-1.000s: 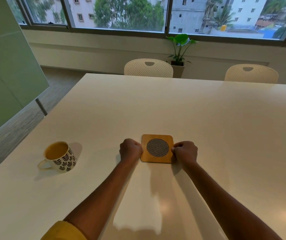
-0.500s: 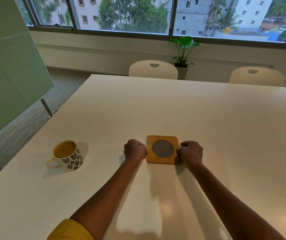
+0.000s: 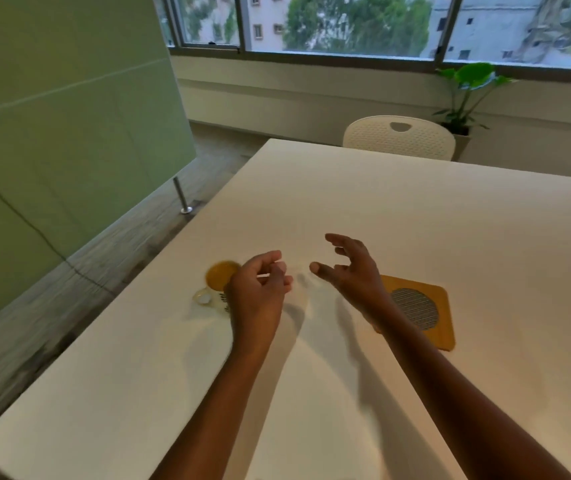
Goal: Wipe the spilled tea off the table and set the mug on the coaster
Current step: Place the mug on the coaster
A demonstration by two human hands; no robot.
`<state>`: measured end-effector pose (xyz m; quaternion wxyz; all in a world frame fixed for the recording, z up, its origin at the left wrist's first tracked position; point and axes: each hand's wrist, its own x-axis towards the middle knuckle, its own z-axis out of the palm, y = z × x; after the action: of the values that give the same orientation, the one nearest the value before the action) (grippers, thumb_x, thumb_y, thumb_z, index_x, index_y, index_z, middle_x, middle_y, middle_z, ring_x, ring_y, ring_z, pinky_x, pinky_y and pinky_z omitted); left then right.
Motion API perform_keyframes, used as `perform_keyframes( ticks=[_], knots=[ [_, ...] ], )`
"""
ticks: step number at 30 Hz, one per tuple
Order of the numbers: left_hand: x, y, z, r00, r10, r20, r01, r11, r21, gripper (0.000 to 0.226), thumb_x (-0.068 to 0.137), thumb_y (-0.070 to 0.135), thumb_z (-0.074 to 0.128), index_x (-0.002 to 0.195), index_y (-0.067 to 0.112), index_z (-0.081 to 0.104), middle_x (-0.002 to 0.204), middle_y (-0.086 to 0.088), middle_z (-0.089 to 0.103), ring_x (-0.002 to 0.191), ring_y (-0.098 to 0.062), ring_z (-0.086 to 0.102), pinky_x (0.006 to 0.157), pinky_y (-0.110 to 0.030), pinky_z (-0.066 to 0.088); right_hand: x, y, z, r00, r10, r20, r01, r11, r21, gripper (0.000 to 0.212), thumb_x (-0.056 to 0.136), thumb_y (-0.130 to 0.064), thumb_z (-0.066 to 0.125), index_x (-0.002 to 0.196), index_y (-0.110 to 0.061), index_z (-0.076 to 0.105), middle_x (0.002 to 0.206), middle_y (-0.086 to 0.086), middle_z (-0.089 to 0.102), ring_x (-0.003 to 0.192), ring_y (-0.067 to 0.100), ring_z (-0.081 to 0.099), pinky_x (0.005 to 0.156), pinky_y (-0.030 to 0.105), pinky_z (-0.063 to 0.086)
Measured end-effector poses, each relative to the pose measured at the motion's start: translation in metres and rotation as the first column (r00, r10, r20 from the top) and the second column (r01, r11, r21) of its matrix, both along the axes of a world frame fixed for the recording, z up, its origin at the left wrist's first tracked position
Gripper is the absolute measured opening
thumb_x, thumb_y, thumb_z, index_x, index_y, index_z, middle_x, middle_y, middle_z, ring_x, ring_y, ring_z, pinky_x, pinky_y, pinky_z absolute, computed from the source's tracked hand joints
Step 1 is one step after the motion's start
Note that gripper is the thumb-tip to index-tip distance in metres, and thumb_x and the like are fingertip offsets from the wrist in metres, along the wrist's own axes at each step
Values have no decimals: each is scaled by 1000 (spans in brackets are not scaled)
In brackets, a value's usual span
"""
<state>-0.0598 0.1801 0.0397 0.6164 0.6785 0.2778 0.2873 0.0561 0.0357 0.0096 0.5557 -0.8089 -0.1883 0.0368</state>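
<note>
Head view: both hands, left (image 3: pixel 258 294) and right (image 3: pixel 353 271), hover empty with fingers spread between mug (image 3: pixel 216 285) near the table's (image 3: pixel 415 209) left edge and coaster (image 3: pixel 426 311).

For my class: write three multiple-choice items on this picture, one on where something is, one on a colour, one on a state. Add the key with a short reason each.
1. Where is the mug relative to the coaster?
A. on it
B. to its left, apart from it
C. behind it, touching it

2. What colour is the table?
A. white
B. black
C. red

3. What are the hands doing?
A. both gripping the coaster
B. left hand lifting the mug
C. both open, holding nothing

Key: 1 B, the mug stands on the table well left of the coaster. 2 A, the top is plain white. 3 C, the left hand and right hand hover with fingers loose and nothing in them.
</note>
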Motion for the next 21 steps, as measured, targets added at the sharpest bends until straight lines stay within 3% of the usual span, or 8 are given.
perform_keyframes(
  ticks=[4, 8, 13, 17, 21],
  knots=[
    [-30, 56, 1, 981, 172, 86, -170, 985, -33, 22, 100, 11, 73, 117, 21, 83, 99, -4, 84, 85, -15, 83, 81, -30, 68, -15, 58, -9, 978, 180, -109, -176, 983, 46, 98, 74, -37, 97, 158, -26, 47, 159, -3, 48, 142, 14, 48, 111, 36, 51],
    [-50, 99, -13, 960, 269, 74, -272, 962, 32, 21, 102, 13, 71, 114, 24, 83, 110, 6, 83, 103, -13, 79, 91, -34, 66, -27, 97, -27, 942, 288, -176, -279, 958, 71, 108, 68, -28, 102, 160, -25, 45, 162, 0, 48, 147, 15, 45, 115, 36, 49],
    [-55, 123, -45, 967, 251, -51, -255, 962, -101, 9, 103, 27, 74, 107, 30, 81, 110, 11, 82, 108, -10, 75, 99, -38, 63, -38, 127, -50, 943, 278, -183, -264, 960, 98, 108, 66, -19, 103, 158, -23, 46, 160, -3, 51, 146, 19, 51, 116, 39, 51],
    [-52, 123, -67, 971, 224, -88, -238, 946, -219, 13, 102, 37, 74, 108, 28, 81, 111, 5, 83, 114, -21, 76, 101, -44, 63, -44, 140, -57, 948, 274, -162, -256, 959, 120, 106, 61, -35, 101, 154, -23, 50, 154, -4, 57, 143, 20, 56, 117, 42, 51],
    [-48, 117, -79, 974, 215, -73, -227, 939, -260, 21, 101, 45, 73, 103, 26, 83, 101, 5, 85, 106, -23, 79, 101, -50, 64, -48, 145, -60, 956, 270, -111, -258, 960, 109, 94, 61, -41, 97, 145, -30, 56, 142, -12, 65, 133, 11, 62, 110, 45, 56]
  ],
)
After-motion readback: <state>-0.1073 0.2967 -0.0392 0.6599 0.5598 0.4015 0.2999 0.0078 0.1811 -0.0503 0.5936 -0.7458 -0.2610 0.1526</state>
